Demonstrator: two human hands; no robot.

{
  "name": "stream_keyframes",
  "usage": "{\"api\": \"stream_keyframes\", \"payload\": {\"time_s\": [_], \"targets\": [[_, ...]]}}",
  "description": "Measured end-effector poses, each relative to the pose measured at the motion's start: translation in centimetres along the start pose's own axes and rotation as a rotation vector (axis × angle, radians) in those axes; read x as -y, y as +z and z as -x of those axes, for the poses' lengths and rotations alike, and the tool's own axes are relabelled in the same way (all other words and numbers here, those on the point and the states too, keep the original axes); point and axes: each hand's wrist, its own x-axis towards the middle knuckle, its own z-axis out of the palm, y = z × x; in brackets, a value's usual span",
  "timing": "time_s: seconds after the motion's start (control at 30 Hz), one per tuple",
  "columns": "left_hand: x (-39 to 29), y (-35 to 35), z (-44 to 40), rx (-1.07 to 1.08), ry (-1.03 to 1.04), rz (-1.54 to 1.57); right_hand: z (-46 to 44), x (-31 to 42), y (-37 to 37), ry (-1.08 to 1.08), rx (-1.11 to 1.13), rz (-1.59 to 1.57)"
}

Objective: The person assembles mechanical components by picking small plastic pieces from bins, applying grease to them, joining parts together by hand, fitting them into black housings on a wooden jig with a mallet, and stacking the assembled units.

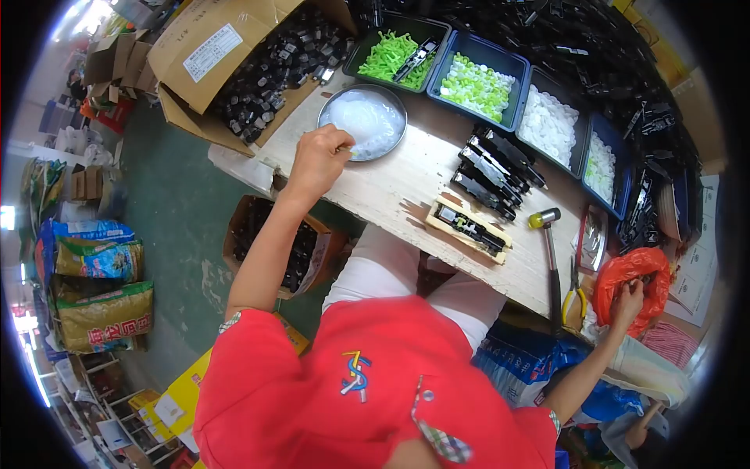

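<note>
My left hand [319, 162] is over the near rim of a round metal dish [402, 129], its fingers pinched together. A tiny yellowish bit shows at the fingertips, too small to name. Inside the dish lies a whitish, translucent, grease-like mass [366, 117]. My right hand [627, 303] reaches into an orange-red plastic bag [611, 275] at the right; its fingertips are hidden among dark contents. Between the hands, a black mechanical assembly [471, 228] sits in a pale wooden holder [500, 256] at the table's front edge. Several similar black assemblies [496, 173] lie behind it.
Bins of green strips [388, 55], green and white pieces [476, 84], and white pieces [549, 125] line the back. A cardboard box [183, 98] of black parts stands left. A hammer [551, 258] and yellow-handled pliers [576, 301] lie right, near the bag.
</note>
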Motion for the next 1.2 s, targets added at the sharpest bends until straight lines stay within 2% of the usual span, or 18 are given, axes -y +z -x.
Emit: {"api": "stream_keyframes", "payload": {"time_s": [0.2, 0.3, 0.37, 0.4, 0.47, 0.57, 0.6, 0.67, 0.7, 0.73, 0.8, 0.83, 0.9, 0.93, 1.0, 1.1, 1.2], "targets": [[0.7, 3.0, -0.4, -0.096, 0.25, -0.145, 0.9, 0.3, -0.9, 0.039, -0.017, -0.028], [1.2, 4.1, -0.5, -0.067, 0.286, -0.309, 1.7, 2.2, -1.5, 0.112, -0.036, -0.07], [1.0, 4.0, -0.5, -0.071, 0.278, -0.293, 2.5, 4.2, -2.0, 0.145, -0.174, -0.104], [0.9, 3.9, -0.5, -0.074, 0.271, -0.279, 2.9, 5.0, -2.3, 0.147, -0.173, -0.102], [0.9, 3.5, -0.6, -0.085, 0.232, -0.227, 3.6, 6.5, -2.8, 0.093, -0.297, -0.213], [1.1, 3.8, -0.6, -0.099, 0.211, -0.203, 4.2, 9.2, -3.1, 0.078, -0.335, -0.347], [1.2, 3.9, -0.6, -0.099, 0.234, -0.23, 4.4, 10.0, -2.9, 0.077, -0.336, -0.348], [1.1, 3.0, -0.5, -0.153, 0.237, -0.216, 5.0, 11.8, -2.7, 0.123, -0.295, -0.69], [0.9, 2.6, -0.4, -0.205, 0.238, -0.202, 5.5, 12.9, -2.6, 0.128, -0.295, -0.688], [0.2, 2.1, -0.2, -0.202, 0.24, -0.202, 6.0, 14.2, -2.6, 0.05, -0.217, -0.744], [-1.3, 1.0, 0.4, -0.235, -0.005, 0.125, 7.1, 17.2, -2.0, -0.046, -0.072, -0.858], [-2.2, 0.8, 0.7, -0.235, -0.002, 0.125, 7.8, 18.8, -1.3, -0.062, -0.006, -0.914], [-4.1, 1.3, 1.2, -0.23, -0.08, 0.412, 9.0, 23.0, -0.1, -0.183, 0.156, -1.031], [-4.6, 1.8, 1.5, -0.221, -0.07, 0.419, 9.5, 24.9, 0.6, -0.227, 0.221, -1.053], [-5.6, 3.1, 1.9, -0.117, -0.103, 0.796, 10.7, 28.5, 1.7, -0.283, 0.337, -1.128], [-7.3, 5.0, 2.3, -0.022, -0.058, 0.984, 11.8, 33.2, 1.9, -0.347, 0.403, -1.249], [-8.4, 6.1, 2.7, 0.033, -0.021, 1.045, 12.1, 34.9, 2.1, -0.297, 0.435, -1.33]]}}
